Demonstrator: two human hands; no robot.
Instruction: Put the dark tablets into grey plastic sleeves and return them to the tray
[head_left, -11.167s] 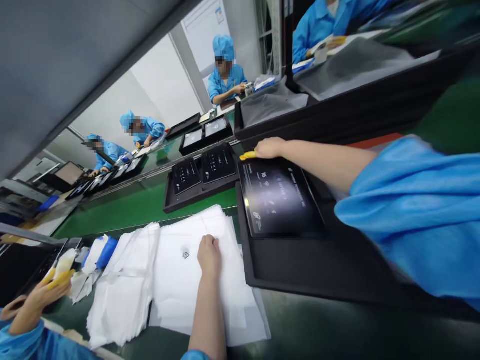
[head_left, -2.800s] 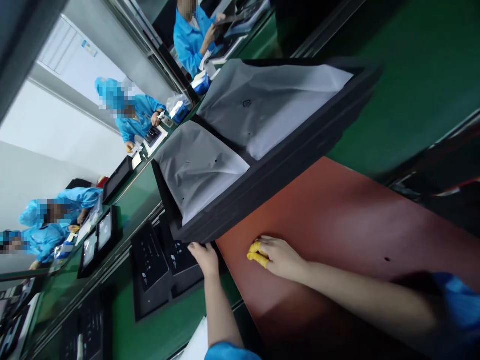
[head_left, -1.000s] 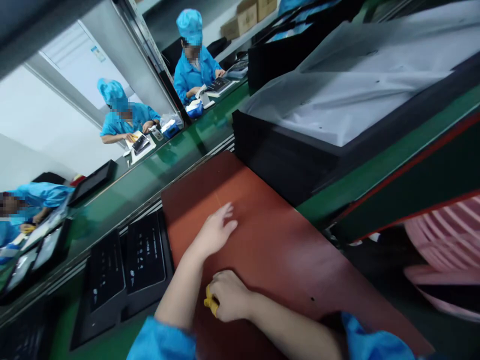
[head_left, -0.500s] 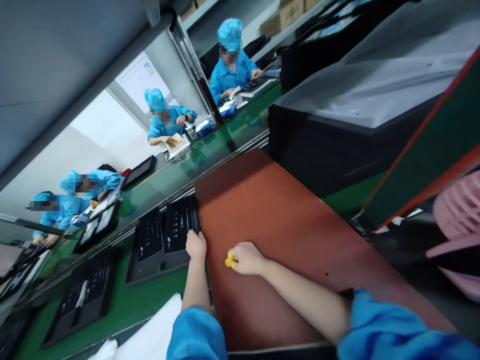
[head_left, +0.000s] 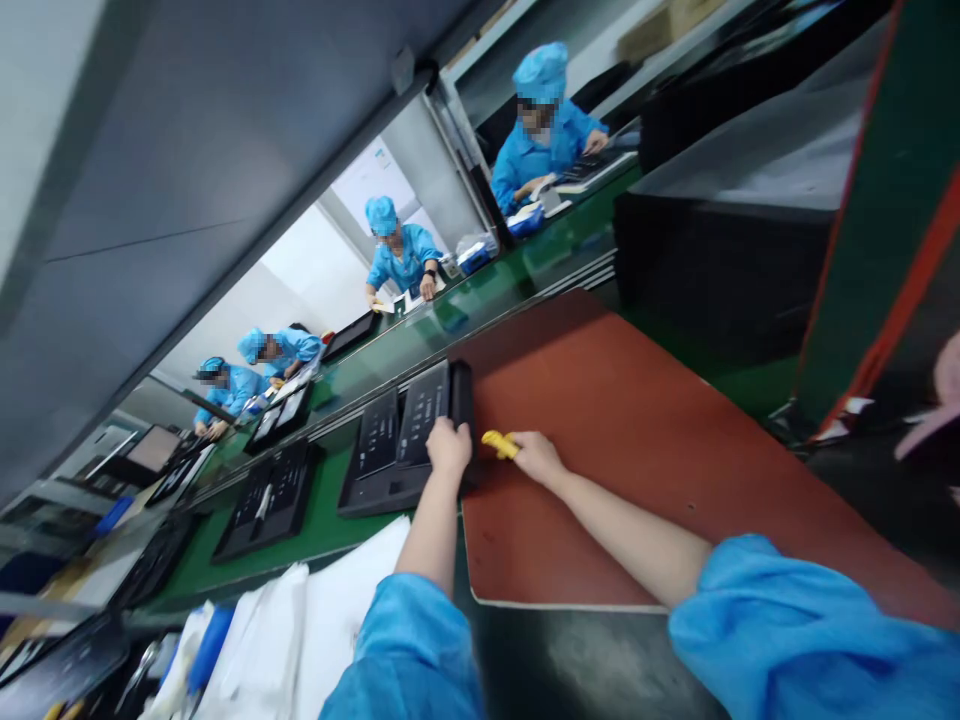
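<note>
My left hand [head_left: 450, 447] is closed at the near right corner of a flat black panel [head_left: 424, 412] with small white markings. This panel looks tilted in a black tray [head_left: 390, 492], beside a second black panel [head_left: 377, 433]. Over the reddish-brown board [head_left: 577, 400], my right hand [head_left: 538, 458] is closed around a small knobbly yellow object [head_left: 499, 444], whose kind I cannot make out. Its free end points left, toward the tray's right rim.
Another black tray [head_left: 270, 500] sits further left on the green belt [head_left: 341, 480]. White sheets [head_left: 322, 610] lie at the near left. Co-workers in blue [head_left: 405, 255] sit across the line. A large black box [head_left: 697, 280] and a red-edged green post [head_left: 855, 250] stand right.
My view has swung left, so the scene sits further right. The tray's right rim now shows beyond the panel, which looks more tilted. More of the yellow object sticks out of my right hand.
</note>
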